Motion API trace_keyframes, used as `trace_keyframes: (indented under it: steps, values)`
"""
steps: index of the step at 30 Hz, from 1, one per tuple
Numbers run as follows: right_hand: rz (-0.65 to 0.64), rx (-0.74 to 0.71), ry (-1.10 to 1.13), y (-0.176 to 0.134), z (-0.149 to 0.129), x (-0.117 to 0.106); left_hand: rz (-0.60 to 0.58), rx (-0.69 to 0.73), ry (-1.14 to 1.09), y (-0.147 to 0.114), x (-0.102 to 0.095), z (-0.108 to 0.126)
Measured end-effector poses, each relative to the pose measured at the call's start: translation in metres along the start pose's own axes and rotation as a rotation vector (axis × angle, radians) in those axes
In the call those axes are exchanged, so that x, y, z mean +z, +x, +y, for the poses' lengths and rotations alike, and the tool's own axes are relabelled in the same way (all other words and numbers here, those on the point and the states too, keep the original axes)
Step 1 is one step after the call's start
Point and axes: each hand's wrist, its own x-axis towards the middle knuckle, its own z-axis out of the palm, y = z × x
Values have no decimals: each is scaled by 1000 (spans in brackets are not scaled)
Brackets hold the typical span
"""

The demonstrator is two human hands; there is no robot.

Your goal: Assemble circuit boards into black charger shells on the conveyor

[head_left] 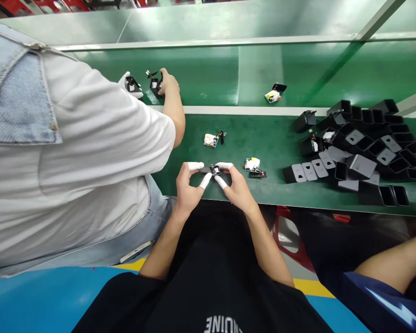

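Note:
Between my two hands, just above the front edge of the green bench, is a small black plastic part [213, 170] with a light metallic piece in it. My left hand [190, 189] pinches its left end, and my right hand [236, 187] grips the right end. White finger covers sit on the thumbs and forefingers of both. Right of my right hand lies a circuit board [252, 164] with white and yellow parts, a black piece [258, 174] beside it. Farther back, a second circuit board [211, 140] lies with a small black piece [222, 136] by its side.
A co-worker in a white shirt [107, 125] stands close at left, hands on black housings [156, 85]. Many black housings [362, 143] are piled at right. Another board [272, 95] lies on the green belt [208, 76], behind a pale rail [249, 110]. Someone's arm [395, 259] shows lower right.

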Motion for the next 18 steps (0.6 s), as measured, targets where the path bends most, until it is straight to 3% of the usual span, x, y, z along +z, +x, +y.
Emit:
trace_keyframes:
  steps: [3, 6, 13, 18]
  values:
    - [8, -1, -27, -1, 0, 1, 193, -117, -102, -8, 12, -6]
    - [10, -17, -67, -2, 1, 2, 300, -193, -147, -16, 22, -8]
    - [12, -50, -124, -3, 7, 3, 242, -288, -168, -8, 40, -9]
    - [17, -68, -138, -3, 6, 2, 324, -298, -189, -1, 43, -19]
